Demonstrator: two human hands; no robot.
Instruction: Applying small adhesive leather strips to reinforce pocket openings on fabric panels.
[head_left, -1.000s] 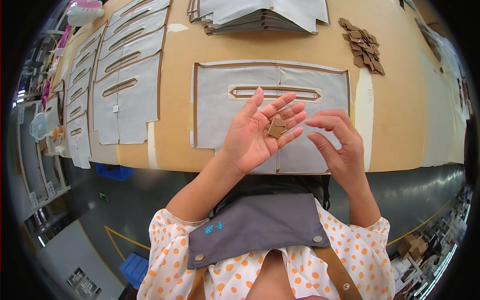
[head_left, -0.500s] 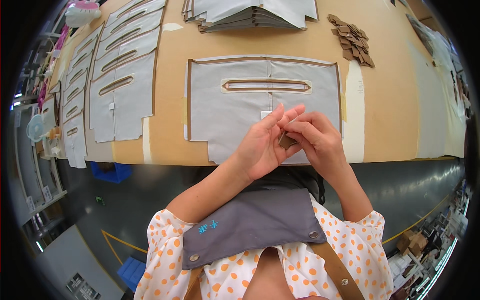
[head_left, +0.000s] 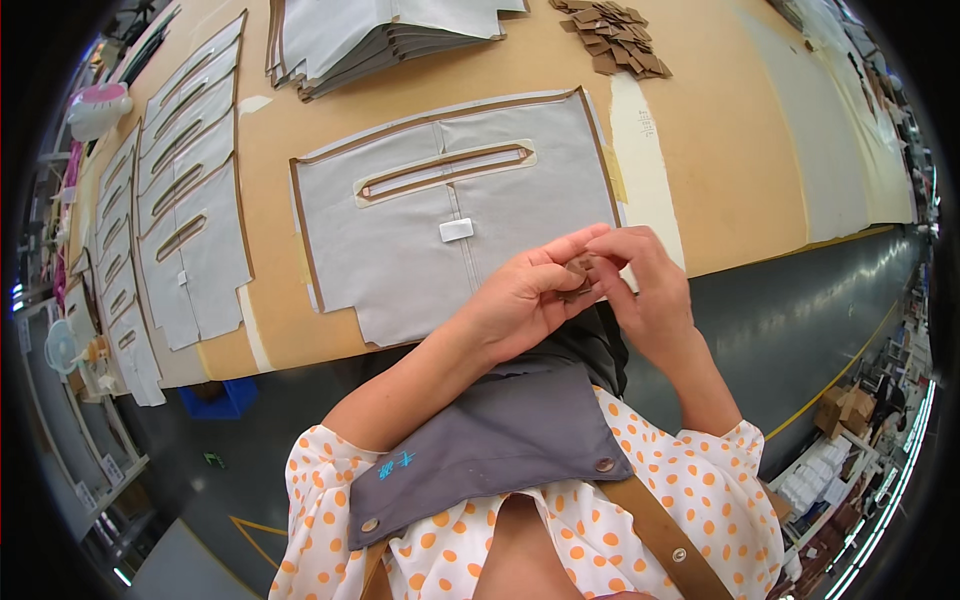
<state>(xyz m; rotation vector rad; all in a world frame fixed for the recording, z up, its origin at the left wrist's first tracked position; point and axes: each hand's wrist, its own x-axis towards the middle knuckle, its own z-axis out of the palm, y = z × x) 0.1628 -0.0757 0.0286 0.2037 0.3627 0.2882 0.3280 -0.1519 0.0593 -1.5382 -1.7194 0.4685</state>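
Just off the table's near edge, my left hand (head_left: 530,295) holds small brown pieces (head_left: 577,268) in its curled fingers. My right hand (head_left: 648,290) meets it from the right, its thumb and fingertips pinched together on one of these pieces. Fingers cover much of them, so I cannot tell how many there are. Beyond my hands lies a flat grey panel (head_left: 390,255) with brown edging and a long brown-bordered slot (head_left: 450,172). A small white tab (head_left: 456,230) sits on the panel's centre seam.
A pile of flat brown pieces (head_left: 615,38) lies at the far right of the panel. Stacked grey panels (head_left: 390,30) rest at the back. Overlapping slotted panels (head_left: 200,260) cover the left side of the table (head_left: 730,150). A blue bin (head_left: 225,398) stands below the edge.
The view has turned, so the table and panel look tilted and shifted left. Both hands stay together around the brown pieces, with the fingers moved slightly. The white tab is now fully uncovered.
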